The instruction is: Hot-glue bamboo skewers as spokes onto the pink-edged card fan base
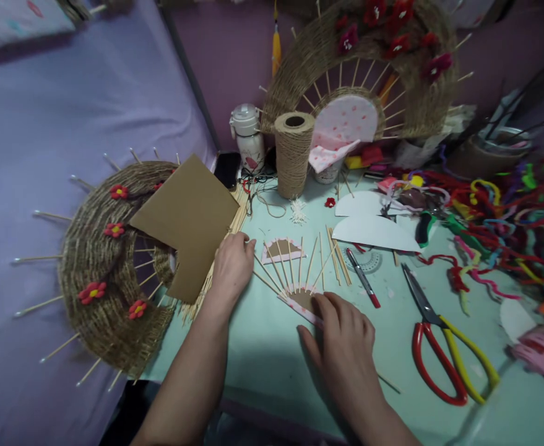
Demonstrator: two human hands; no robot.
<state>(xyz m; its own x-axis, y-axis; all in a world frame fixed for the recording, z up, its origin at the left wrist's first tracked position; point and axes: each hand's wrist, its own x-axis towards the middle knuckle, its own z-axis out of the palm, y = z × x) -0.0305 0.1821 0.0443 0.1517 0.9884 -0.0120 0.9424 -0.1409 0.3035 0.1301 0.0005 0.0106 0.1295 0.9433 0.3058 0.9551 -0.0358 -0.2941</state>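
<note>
My right hand (346,334) grips the right end of a small cardboard half-circle (303,300) edged with pink patterned fabric, thumb at its straight edge and fingers over its top. Thin wooden sticks (291,266) fan out from its curved side. My left hand (233,266) is closed, thumb near the fingertips, beside the outer ends of the leftmost sticks; what it pinches, if anything, is hidden. Just beyond the fan lies a second cardboard half-circle (278,249) with pink edging. Loose sticks (339,255) and a red-capped pen (363,277) lie to the right.
Large scissors (439,334) lie open at right, before tangled coloured pipe cleaners (499,229). White paper half-circles (374,233) lie farther back. A twine spool (294,155) and a bottle (248,139) stand behind. Brown cardboard (188,217) overlaps a woven twine fan (109,266) at left.
</note>
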